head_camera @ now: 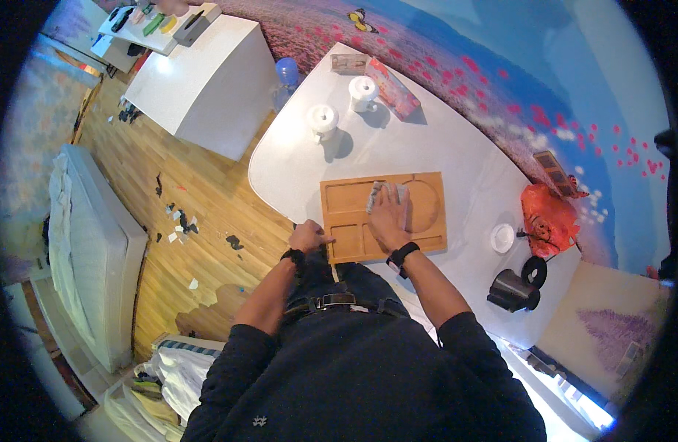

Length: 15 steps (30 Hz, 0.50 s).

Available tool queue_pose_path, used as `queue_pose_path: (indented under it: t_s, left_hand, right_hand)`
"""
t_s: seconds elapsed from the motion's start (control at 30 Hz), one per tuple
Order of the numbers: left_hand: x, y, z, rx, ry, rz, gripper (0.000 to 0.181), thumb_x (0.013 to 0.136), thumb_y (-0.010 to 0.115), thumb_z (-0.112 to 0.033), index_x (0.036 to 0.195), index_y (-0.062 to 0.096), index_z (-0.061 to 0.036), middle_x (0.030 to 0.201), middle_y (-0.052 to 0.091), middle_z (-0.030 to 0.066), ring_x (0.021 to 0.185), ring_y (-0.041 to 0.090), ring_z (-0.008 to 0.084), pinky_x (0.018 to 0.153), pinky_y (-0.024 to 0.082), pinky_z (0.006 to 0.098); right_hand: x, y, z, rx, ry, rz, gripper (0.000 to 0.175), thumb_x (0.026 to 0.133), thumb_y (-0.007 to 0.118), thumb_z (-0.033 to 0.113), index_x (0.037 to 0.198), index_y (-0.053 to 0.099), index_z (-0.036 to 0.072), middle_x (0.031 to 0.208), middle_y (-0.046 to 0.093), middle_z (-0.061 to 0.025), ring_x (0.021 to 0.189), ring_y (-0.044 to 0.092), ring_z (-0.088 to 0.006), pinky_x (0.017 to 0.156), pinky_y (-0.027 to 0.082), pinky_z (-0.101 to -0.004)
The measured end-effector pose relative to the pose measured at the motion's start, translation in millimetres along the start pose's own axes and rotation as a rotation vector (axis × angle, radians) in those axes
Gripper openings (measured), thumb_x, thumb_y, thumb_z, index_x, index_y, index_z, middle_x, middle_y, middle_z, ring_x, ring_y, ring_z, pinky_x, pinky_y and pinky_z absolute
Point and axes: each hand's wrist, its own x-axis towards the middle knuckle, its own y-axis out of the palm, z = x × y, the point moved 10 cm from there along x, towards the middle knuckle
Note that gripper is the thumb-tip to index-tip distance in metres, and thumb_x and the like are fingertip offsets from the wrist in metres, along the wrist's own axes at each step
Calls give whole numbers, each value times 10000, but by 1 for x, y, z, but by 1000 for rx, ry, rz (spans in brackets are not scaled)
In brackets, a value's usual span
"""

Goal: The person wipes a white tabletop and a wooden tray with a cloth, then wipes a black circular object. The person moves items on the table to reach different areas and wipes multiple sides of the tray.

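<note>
A wooden tray (347,216) with several rectangular recesses and one round recess lies on the white table (284,154), close against my body. With my left hand (309,236) I hold its left edge near the front corner, fingers curled and one fingertip over the rim. My right hand (390,220) presses a grey cloth (376,194) onto the tray's surface, beside the round recess. The fingers spread over the cloth and hide part of it. Part of the tray under my right hand and wrist is also hidden.
Two lidded white mugs (323,120), a tissue box (393,89) and a small box (348,64) stand toward the far end. At right are a white dish (502,238), a red plastic bag (540,212) and a black kettle (510,291). Scraps (184,222) litter the floor.
</note>
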Motion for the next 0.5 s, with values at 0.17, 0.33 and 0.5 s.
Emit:
queue_pose_path:
  t_s: [0.17, 0.33, 0.5]
  left_hand:
    - [17, 17, 24, -38, 23, 13, 541, 723, 859, -577, 758, 754, -47, 635, 703, 109, 571, 691, 246, 565, 544, 399]
    - [13, 13, 12, -33, -7, 57, 523, 739, 856, -547, 713, 732, -39, 617, 694, 112, 583, 695, 251, 579, 549, 405]
    - [19, 16, 23, 49, -13, -15, 499, 707, 870, -521, 957, 768, -101, 936, 759, 155, 910, 729, 346, 792, 579, 444]
  right_hand:
    - [-35, -4, 20, 70, -12, 12, 644, 843, 638, 229, 1370, 511, -118, 1420, 517, -214, 1420, 369, -389, 1172, 142, -663]
    - [-30, 15, 30, 190, 1, 255, 658, 870, 619, 274, 1387, 503, -115, 1540, 419, -222, 1481, 291, -395, 1181, 136, -660]
    - [-23, 6, 103, 259, -180, 58, 712, 892, 625, 335, 1448, 437, -69, 1559, 383, -248, 1492, 265, -417, 1193, 207, -574]
